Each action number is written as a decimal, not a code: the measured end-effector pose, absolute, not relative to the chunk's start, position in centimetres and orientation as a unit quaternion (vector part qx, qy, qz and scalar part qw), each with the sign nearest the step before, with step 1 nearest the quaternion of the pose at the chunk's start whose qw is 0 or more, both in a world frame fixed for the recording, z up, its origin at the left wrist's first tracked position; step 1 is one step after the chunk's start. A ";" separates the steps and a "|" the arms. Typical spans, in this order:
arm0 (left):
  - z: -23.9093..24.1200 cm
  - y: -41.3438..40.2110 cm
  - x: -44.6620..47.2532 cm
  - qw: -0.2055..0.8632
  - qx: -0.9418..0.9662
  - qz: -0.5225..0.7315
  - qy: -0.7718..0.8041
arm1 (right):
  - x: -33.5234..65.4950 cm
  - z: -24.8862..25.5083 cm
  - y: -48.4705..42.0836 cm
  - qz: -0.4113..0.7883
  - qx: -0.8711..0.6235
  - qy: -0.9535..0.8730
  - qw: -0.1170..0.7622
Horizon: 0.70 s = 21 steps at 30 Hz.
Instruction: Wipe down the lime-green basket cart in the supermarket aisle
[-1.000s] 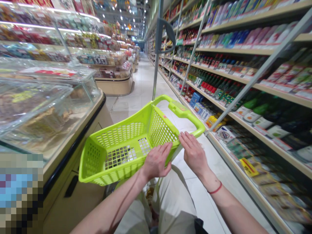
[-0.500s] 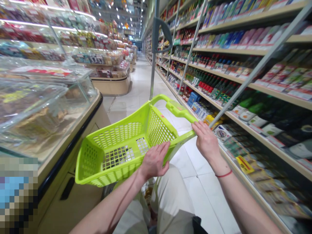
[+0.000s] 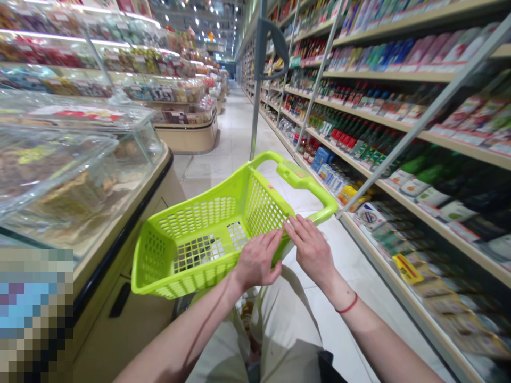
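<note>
A lime-green shopping cart (image 3: 209, 274) with a slotted plastic basket stands slantwise in front of my legs, and I see nothing lying in the basket. My left hand (image 3: 257, 260) is closed over the near side rim, thumb down on the outer side. Just right of it, my right hand (image 3: 313, 244) rests its fingers over the same rim, where the side runs into the looped handle (image 3: 295, 175). A red string circles my right wrist. The underside of both grips is hidden.
Shelves of bottles and packs (image 3: 371, 109) line the right side. At left stands a glass-topped display counter (image 3: 163, 165) with a dark edge, and packaged goods beyond it. A grey pole with a loop grip (image 3: 273, 50) rises behind the cart. White floor tiles (image 3: 235, 122) run between.
My right hand has slid left and down from the handle's corner to the side rim, close to my left hand. The left hand keeps its hold. The view has shifted slightly.
</note>
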<state>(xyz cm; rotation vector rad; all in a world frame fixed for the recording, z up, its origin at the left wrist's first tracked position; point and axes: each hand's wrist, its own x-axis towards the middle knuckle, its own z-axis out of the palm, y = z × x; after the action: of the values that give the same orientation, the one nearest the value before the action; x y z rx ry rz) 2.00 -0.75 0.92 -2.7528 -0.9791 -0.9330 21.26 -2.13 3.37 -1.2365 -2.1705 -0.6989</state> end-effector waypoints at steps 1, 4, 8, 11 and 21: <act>0.9 -0.7 2.0 0.036 -0.898 -0.303 -0.319 | 21.7 3.5 -2.0 -0.260 -0.456 -0.809 0.267; 0.9 -0.7 1.9 0.031 -0.899 -0.297 -0.320 | 23.9 4.2 -1.2 -0.269 -0.465 -0.799 0.270; 0.8 -0.6 1.9 0.024 -0.899 -0.294 -0.324 | 27.1 5.4 0.4 -0.303 -0.488 -0.764 0.295; 0.8 -0.6 1.9 0.022 -0.898 -0.298 -0.324 | 27.9 5.7 1.0 -0.313 -0.498 -0.748 0.309; 1.0 -0.7 2.0 0.027 -0.899 -0.297 -0.321 | 23.4 3.8 -0.9 -0.284 -0.514 -0.752 0.300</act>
<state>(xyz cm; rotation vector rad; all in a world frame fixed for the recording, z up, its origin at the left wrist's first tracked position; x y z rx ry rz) 1.96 -0.71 0.96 -2.7772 -0.9904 -0.9186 23.36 -0.94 3.82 -1.3635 -1.9967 -0.7552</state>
